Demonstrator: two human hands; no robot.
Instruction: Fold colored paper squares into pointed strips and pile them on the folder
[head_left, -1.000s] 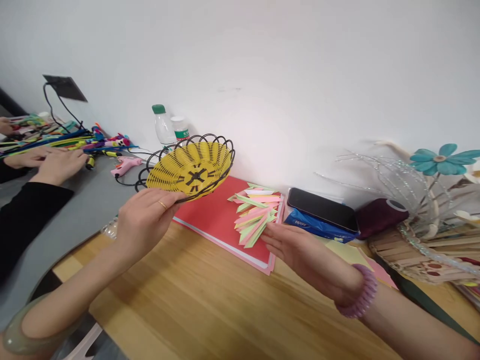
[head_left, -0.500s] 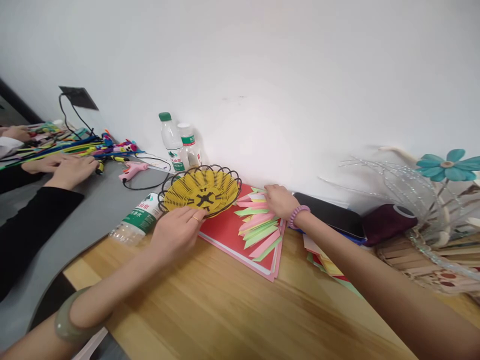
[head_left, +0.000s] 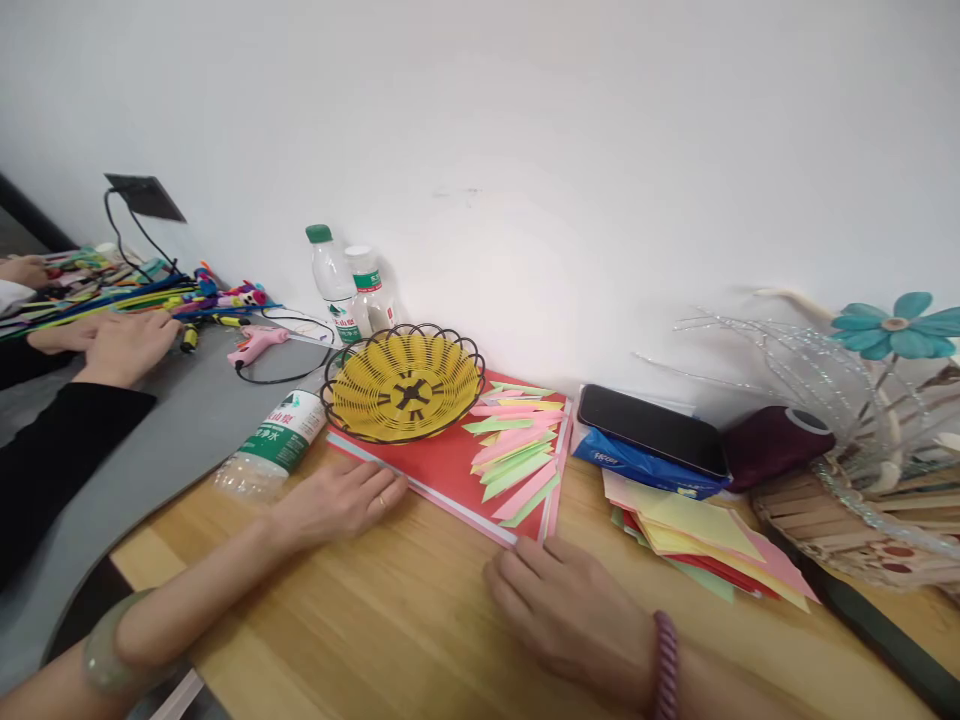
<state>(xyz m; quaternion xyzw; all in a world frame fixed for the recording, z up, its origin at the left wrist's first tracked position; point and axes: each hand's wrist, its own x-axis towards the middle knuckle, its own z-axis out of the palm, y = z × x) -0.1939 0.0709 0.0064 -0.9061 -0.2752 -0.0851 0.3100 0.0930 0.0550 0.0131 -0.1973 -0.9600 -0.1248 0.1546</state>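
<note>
Both hands lie flat & open on the smooth wood table (head_left: 375, 620), holding nothing. Left hand (head_left: 337, 500) touches the near edge of the red paper stack (head_left: 442, 465); right hand (head_left: 570, 610) sits at its near corner. The stack is thin, flat, square-cornered. On it, just past the left hand: a round yellow woven basket (head_left: 405, 385) w/ black wire loops. Between the hands, farther back: pointy pink, green & yellow paper strips (head_left: 517, 445). Left of the left hand: a clear plastic bottle (head_left: 266, 445) on its side, green label, writing too small to read.
</note>
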